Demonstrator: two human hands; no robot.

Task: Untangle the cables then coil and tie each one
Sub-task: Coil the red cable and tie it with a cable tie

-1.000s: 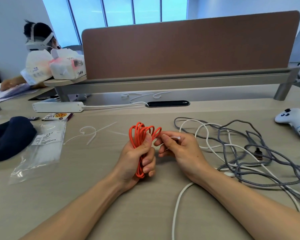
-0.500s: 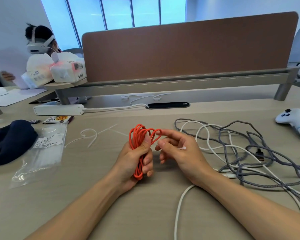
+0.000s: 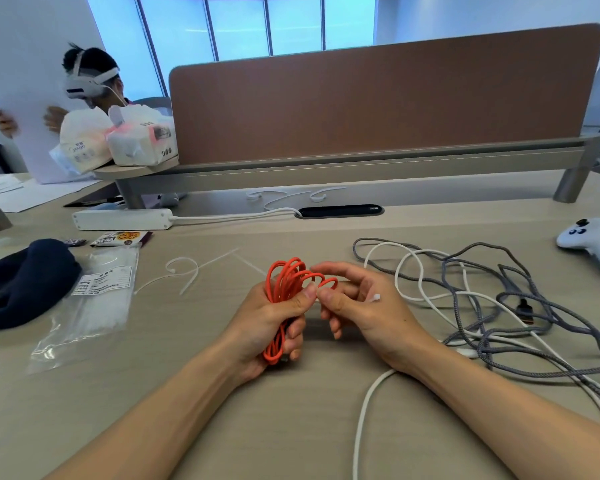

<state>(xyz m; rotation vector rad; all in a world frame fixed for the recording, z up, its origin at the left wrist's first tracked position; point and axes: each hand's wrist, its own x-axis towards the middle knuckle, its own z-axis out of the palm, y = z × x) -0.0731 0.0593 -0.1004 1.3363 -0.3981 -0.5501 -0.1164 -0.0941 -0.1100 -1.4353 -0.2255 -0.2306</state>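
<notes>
My left hand grips a coiled orange cable upright at the middle of the desk, thumb pressed across the loops. My right hand is right beside it, fingers curled near the top loops, thumb tip close to my left thumb. It holds a thin white zip tie, of which only a short end shows over the hand. To the right, a grey braided cable and a white cable lie tangled together on the desk. The white cable runs under my right wrist.
Loose zip ties and a clear bag of zip ties lie to the left, beside a dark blue cloth. A white power strip sits behind them. A white controller is at far right. A brown divider closes the back; a person sits beyond.
My right hand's fingers have spread and reached over the top loops of the orange coil, and the zip tie's end now shows over that hand. My left hand keeps its grip.
</notes>
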